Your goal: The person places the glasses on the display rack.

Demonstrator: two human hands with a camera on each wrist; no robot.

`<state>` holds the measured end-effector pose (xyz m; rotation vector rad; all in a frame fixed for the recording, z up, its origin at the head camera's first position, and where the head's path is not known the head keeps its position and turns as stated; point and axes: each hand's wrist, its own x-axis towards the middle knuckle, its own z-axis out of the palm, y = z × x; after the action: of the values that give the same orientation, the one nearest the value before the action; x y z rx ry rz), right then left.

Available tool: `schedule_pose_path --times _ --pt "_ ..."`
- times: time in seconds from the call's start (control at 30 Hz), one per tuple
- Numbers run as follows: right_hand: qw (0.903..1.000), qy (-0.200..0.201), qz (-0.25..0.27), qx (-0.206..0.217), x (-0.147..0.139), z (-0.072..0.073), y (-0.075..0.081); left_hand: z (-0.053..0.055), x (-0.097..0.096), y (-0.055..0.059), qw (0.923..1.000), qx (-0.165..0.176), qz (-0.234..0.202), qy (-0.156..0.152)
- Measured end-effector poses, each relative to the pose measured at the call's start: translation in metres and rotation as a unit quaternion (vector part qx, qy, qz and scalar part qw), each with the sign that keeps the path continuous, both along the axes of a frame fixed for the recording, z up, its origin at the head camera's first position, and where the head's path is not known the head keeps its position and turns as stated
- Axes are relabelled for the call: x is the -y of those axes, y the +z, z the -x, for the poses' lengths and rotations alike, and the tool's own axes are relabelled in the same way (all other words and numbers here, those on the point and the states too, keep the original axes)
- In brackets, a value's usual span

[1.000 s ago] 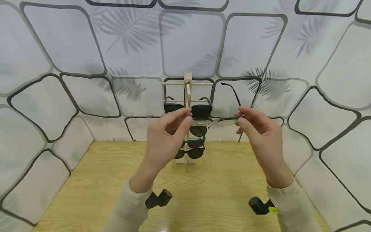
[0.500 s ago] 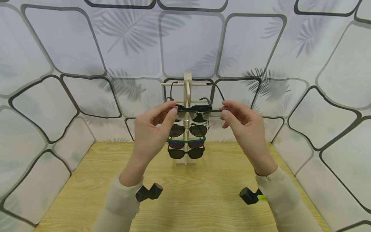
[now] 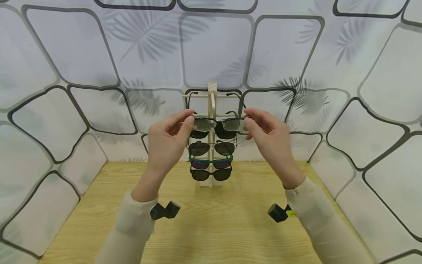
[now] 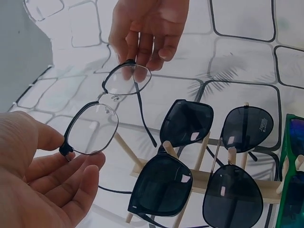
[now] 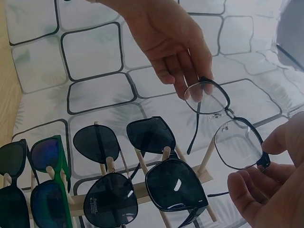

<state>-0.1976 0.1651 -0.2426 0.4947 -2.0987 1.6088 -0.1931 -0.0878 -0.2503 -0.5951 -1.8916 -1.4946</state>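
Clear-lensed eyeglasses (image 3: 204, 124) with black upper rims and thin metal lower rims are held up level, temples unfolded toward the wall. My left hand (image 3: 168, 141) pinches the left hinge corner between thumb and fingers; my right hand (image 3: 268, 141) pinches the right corner the same way. A wooden display rack (image 3: 212, 87) stands directly behind, the temples overlapping its top crossbar in the head view. Below that bar hang black sunglasses (image 4: 164, 185), partly behind the eyeglasses from the head. In the right wrist view, both lenses of the eyeglasses (image 5: 237, 145) stand beside the rack's end.
Lower on the rack hang thin-framed sunglasses (image 3: 225, 148), green-framed sunglasses (image 3: 211, 161) and another black pair (image 3: 222, 174). The rack rests on a wood-grain table (image 3: 211, 220) near its back edge. A patterned wall covering (image 3: 217, 47) encloses the back and sides.
Both hands have moved left and slightly up, bringing the eyeglasses from right of the rack to in front of its upper part. The temples now overlap the top bar.
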Motion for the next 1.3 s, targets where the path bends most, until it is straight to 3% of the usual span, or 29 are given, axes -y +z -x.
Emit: schedule_pose_path --times 0.3,1.3 --pt "0.9998 -0.016 -0.010 -0.004 0.002 0.012 0.004 0.011 0.004 0.003 0.9989 0.045 -0.002 -0.010" --pt "0.9998 0.007 -0.013 0.012 0.007 0.034 0.013 0.041 0.016 0.022 0.9928 0.117 0.019 -0.018"
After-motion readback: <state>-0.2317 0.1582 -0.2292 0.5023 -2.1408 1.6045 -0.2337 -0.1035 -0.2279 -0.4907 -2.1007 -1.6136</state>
